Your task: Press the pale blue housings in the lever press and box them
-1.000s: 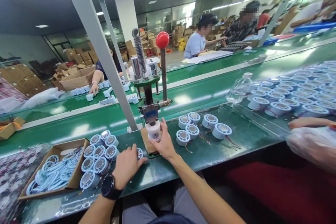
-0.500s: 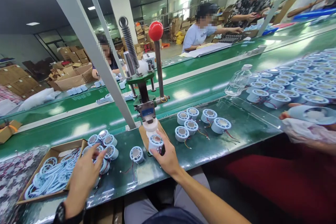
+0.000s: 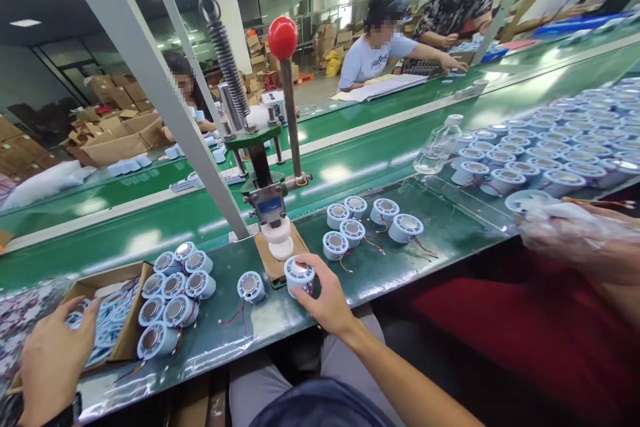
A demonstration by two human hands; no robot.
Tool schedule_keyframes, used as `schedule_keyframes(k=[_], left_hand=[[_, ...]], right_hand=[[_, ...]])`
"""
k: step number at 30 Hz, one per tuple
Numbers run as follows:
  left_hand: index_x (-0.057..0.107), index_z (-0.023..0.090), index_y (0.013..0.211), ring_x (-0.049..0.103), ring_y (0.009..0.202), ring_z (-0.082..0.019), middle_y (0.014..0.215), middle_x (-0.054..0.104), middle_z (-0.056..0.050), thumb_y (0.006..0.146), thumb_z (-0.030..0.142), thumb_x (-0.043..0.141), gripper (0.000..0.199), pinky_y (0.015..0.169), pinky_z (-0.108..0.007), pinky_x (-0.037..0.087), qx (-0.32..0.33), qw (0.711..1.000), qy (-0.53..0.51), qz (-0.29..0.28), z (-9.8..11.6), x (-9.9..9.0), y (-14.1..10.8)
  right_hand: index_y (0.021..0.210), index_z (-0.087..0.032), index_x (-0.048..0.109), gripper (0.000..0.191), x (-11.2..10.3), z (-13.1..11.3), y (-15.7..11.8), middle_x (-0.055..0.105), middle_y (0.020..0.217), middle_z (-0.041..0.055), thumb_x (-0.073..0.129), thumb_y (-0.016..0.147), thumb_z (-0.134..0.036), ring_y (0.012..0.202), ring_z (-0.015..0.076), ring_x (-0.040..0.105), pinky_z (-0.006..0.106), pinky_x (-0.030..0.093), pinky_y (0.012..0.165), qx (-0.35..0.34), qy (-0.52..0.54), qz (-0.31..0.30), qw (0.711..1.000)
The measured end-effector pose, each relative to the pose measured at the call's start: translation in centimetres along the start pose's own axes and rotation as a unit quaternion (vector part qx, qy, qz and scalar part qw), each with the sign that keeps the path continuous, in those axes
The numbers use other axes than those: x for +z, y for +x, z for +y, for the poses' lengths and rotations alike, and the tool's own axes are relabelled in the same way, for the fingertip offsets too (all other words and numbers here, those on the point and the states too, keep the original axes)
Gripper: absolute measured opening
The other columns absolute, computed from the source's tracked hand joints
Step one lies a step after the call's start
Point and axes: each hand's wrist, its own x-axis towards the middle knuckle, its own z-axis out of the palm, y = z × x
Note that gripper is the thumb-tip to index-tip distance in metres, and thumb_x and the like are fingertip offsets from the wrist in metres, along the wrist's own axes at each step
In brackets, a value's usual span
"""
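Observation:
Between the thumb and fingers of my right hand [image 3: 327, 297] is a light-blue round motor housing [image 3: 298, 272], held upright at the front of the press's wooden base [image 3: 270, 265]. The hand press [image 3: 270, 203] stands just behind it, its white pusher over a white round seat. My left hand [image 3: 56, 355] hovers with fingers apart over a cardboard box [image 3: 131, 330] of thin light-blue rings [image 3: 113, 320]. To the right of the box sits a group of blue housings [image 3: 177, 310] with metal discs. One single housing [image 3: 251, 287], its wires trailing, lies between that group and the press.
Several finished-looking housings [image 3: 353, 230] stand right of the press, with many more [image 3: 540, 153] farther right. A clear plastic bottle [image 3: 437, 145] stands near them. At the right edge a co-worker's hand [image 3: 600, 240] holds clear plastic. A grey post [image 3: 165, 93] rises behind; other people work across the green conveyor [image 3: 345, 173].
My left hand has moved left from the housing group to over the ring box. My right hand has drawn its housing slightly away from the press's seat. The view has shifted a little.

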Motion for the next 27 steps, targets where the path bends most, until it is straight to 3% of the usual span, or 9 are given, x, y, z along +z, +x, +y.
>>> schedule_keyframes(k=[3, 6, 9, 14, 21, 27], left_hand=[[0.057, 0.031, 0.088, 0.061, 0.109, -0.041, 0.092, 0.068, -0.004, 0.078, 0.066, 0.035, 0.042, 0.089, -0.061, 0.052, 0.010, 0.998, -0.054, 0.036, 1.8, -0.5, -1.1], [0.060, 0.029, 0.091, 0.062, 0.109, -0.038, 0.100, 0.069, -0.005, 0.080, 0.060, 0.041, 0.039, 0.096, -0.061, 0.050, 0.043, 0.991, -0.115, 0.061, 4.1, -0.8, -2.0], [0.063, 0.023, 0.096, 0.063, 0.106, -0.036, 0.105, 0.069, -0.010, 0.081, 0.054, 0.045, 0.039, 0.098, -0.057, 0.050, 0.069, 0.984, -0.148, 0.067, 5.4, -0.7, -2.4], [0.066, 0.021, 0.100, 0.065, 0.104, -0.032, 0.107, 0.070, -0.011, 0.086, 0.051, 0.047, 0.038, 0.097, -0.048, 0.051, 0.104, 0.976, -0.176, 0.077, 5.7, -0.4, -3.4], [0.067, 0.020, 0.104, 0.065, 0.104, -0.029, 0.109, 0.070, -0.010, 0.087, 0.049, 0.048, 0.039, 0.096, -0.043, 0.051, 0.123, 0.964, -0.224, 0.069, 6.2, -0.1, -5.4], [0.068, 0.022, 0.104, 0.065, 0.105, -0.026, 0.111, 0.070, -0.008, 0.087, 0.047, 0.049, 0.036, 0.097, -0.041, 0.050, 0.124, 0.958, -0.251, 0.057, 6.4, 0.2, -6.5]], right_hand=[[0.116, -0.018, 0.059, 0.041, 0.6, 1.0, -0.1, 0.061, 0.120, 0.0103, 0.068, 0.077, -0.028, 0.113, 0.0225, 0.060, 0.035, 0.049, 0.101, -0.029, -0.044, 0.031, 0.998], [0.136, -0.015, 0.047, 0.064, 1.9, 2.1, 0.7, 0.059, 0.127, 0.0133, 0.069, 0.079, -0.036, 0.117, 0.0240, 0.060, 0.039, 0.048, 0.105, 0.021, -0.030, 0.095, 0.995], [0.146, -0.013, 0.036, 0.077, 3.2, 2.6, 2.2, 0.058, 0.130, 0.0151, 0.068, 0.080, -0.038, 0.118, 0.0238, 0.059, 0.039, 0.047, 0.106, 0.047, -0.007, 0.116, 0.992], [0.145, -0.014, 0.039, 0.075, 3.7, 3.0, 3.6, 0.057, 0.132, 0.0146, 0.066, 0.081, -0.040, 0.121, 0.0243, 0.057, 0.040, 0.044, 0.109, 0.041, -0.015, 0.143, 0.989], [0.135, -0.014, 0.050, 0.063, 3.6, 3.8, 2.5, 0.054, 0.135, 0.0165, 0.062, 0.085, -0.049, 0.121, 0.0259, 0.057, 0.042, 0.046, 0.106, 0.046, -0.021, 0.146, 0.988], [0.144, -0.015, 0.033, 0.071, 5.2, 3.9, 4.1, 0.051, 0.138, 0.0187, 0.063, 0.084, -0.040, 0.120, 0.0222, 0.060, 0.034, 0.053, 0.098, 0.031, 0.039, 0.103, 0.993]])
